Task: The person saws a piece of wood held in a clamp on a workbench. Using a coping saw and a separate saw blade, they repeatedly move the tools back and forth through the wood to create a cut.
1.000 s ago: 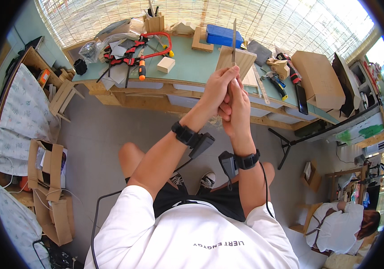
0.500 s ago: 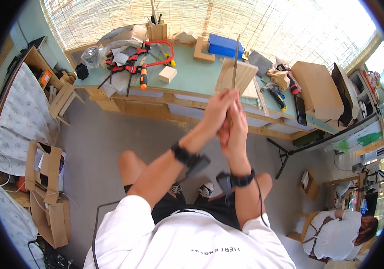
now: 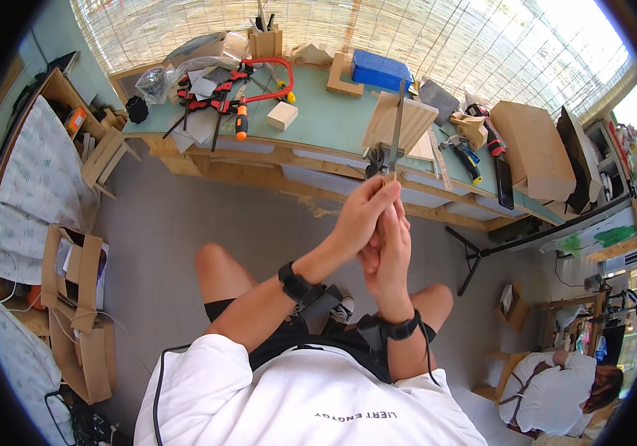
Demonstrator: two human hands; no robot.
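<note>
My left hand (image 3: 361,217) and my right hand (image 3: 390,249) are closed together around the handle of a handsaw (image 3: 397,132). Its handle is mostly hidden by my fingers. The long, narrow blade shows nearly edge-on and points away from me, over a pale wooden board (image 3: 414,123) at the bench's front edge. Blade and board overlap here, and I cannot tell how deep the blade sits in the wood. Just left of the blade, below the board, is a dark clamp-like part (image 3: 375,161).
The green-topped workbench (image 3: 318,119) carries red bar clamps (image 3: 222,104), a small wood block (image 3: 282,115), a blue box (image 3: 380,70), pliers (image 3: 463,149) and a cardboard box (image 3: 530,149). A black stand leg (image 3: 471,256) is on the floor. Another person (image 3: 556,394) sits at lower right.
Both hands have drawn back toward my body with the saw, uncovering the dark part below the board. The whole view has shifted slightly.
</note>
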